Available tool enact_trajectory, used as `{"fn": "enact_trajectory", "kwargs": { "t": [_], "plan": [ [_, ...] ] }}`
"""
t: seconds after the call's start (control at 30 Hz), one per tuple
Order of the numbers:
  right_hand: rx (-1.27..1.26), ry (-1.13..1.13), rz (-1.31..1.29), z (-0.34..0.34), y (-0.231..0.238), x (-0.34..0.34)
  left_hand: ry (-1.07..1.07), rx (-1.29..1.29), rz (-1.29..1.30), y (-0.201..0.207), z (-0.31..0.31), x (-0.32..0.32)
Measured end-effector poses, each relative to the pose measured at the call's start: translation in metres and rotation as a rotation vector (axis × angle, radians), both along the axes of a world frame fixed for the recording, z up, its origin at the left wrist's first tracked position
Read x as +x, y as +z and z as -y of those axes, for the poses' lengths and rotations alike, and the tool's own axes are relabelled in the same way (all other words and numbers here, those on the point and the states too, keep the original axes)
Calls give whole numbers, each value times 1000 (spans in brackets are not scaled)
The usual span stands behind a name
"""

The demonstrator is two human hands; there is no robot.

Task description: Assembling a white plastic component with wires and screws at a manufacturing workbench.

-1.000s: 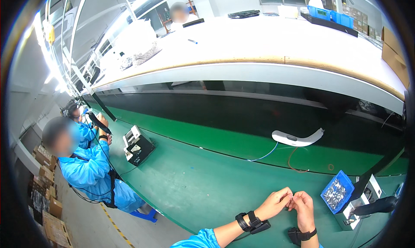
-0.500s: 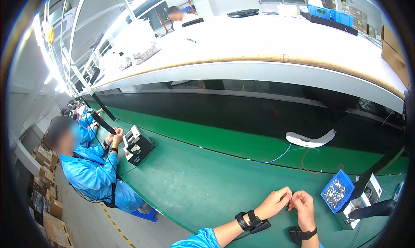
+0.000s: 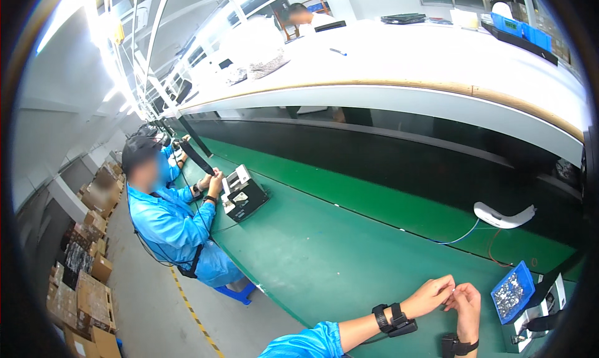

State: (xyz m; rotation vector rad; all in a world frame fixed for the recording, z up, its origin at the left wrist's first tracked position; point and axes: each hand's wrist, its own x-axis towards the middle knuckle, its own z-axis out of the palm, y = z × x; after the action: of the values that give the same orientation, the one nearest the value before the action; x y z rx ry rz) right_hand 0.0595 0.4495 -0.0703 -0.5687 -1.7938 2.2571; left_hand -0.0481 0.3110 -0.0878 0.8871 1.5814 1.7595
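My left hand and my right hand are together above the green bench at the lower right, fingertips meeting. Both have their fingers closed in a pinch. A tiny pale speck shows between the fingertips, too small to name. Black straps with small dark boxes circle both wrists. Close to the right of my right hand stands a blue bin holding many small metallic pieces. Beyond my hands lies a curved white plastic part with a blue and a reddish wire trailing from it.
A small bench machine with a dark handle stands by the blue bin. To the left, a person in blue sits at the green bench beside a black-and-white device. A white raised table runs along the far side.
The whole view has swung left, so things appear farther right. My hands stay together in the same pinch. The seated person keeps handling a dark flat thing.
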Motion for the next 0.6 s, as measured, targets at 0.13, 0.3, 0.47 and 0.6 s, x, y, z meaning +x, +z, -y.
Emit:
{"fn": "enact_trajectory", "kwargs": {
  "t": [0.13,0.3,0.47,0.6],
  "plan": [
    [-13,2,5,0,1,-3,8,4,8,4,1,-1],
    [-62,-16,-5,5,6,-5,10,6,49,2,1,-2],
    [-68,-26,-7,6,8,-5,2,-3,43,6,2,-2],
    [-47,-33,8,6,9,-5,-7,-3,32,9,2,-3]
  ]
}}
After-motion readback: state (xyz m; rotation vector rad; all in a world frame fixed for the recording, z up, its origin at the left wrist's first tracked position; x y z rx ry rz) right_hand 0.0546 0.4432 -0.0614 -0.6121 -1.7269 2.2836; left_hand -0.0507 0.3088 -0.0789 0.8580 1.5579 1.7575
